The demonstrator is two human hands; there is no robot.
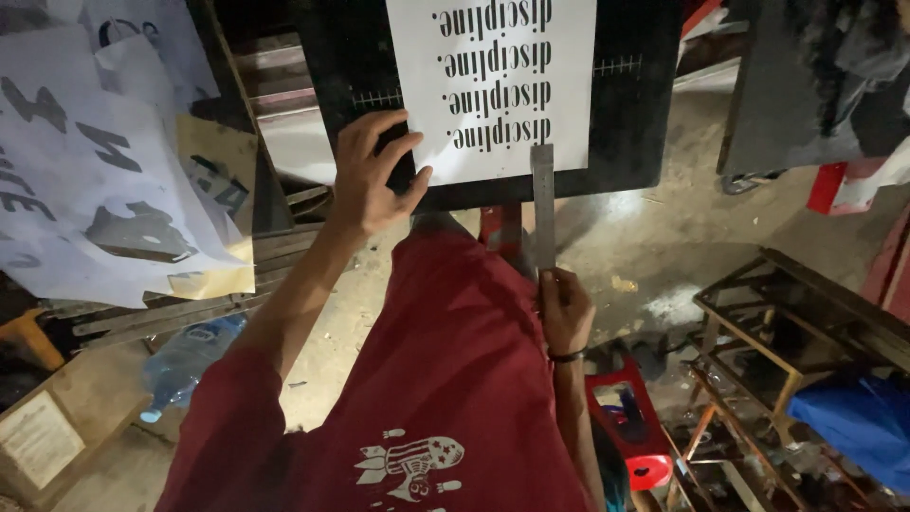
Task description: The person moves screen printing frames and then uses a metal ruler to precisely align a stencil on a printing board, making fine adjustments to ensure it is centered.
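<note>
left hand (374, 175) spread flat, pressed on white sheet's (493, 85) near-left corner | steel ruler (542, 204) pinched by right hand (566, 311) at black board's (635, 114) near edge | board's far side cut off

One white sheet (493, 85), one steel ruler (542, 204), two hands.

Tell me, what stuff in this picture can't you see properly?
- Head view: the white printed sheet and black board are cut off by the top edge.
- The left hand covers the sheet's lower left corner.
- The right hand hides the lower end of the metal ruler.
- The ruler's markings are too small to read.
- The red stool is partly behind the right forearm.
</note>
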